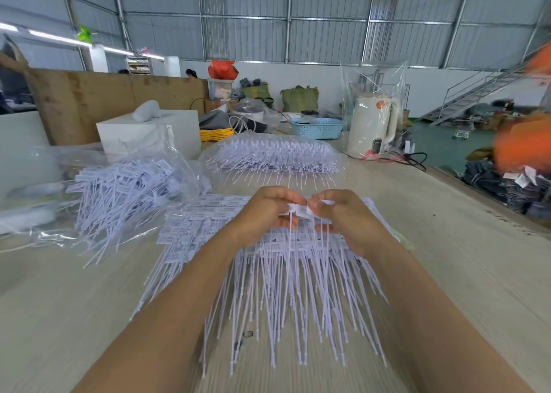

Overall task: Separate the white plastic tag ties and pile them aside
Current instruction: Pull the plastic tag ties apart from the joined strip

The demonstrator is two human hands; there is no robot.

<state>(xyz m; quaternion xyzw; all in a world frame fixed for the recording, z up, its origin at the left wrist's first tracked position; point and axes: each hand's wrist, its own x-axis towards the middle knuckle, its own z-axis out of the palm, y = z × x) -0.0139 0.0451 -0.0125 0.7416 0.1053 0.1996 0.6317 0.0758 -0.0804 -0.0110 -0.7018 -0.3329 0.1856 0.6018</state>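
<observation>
From my head camera, I hold my two hands close together over the middle of the table (432, 243). My left hand (265, 210) has its fingers curled and pinches the flat white head of a tag tie (295, 209); my right hand (343, 213) pinches the neighbouring white tab right beside it, so both grips are clamped on the same small cluster, fingertips nearly touching. A thin tail hangs straight down from what I hold.

Under my hands lies a wide sheet of joined ties (268, 273), heads toward the far side, tails fanning toward me. To my left sits a loose pile of ties (119, 190) lying on a clear plastic bag. Beyond my hands another bundle (274, 157) rests in clear wrapping.

Farther back stand a white box (149, 136), a blue basket (317, 128) and a cream kettle (371, 124) in plastic film.
</observation>
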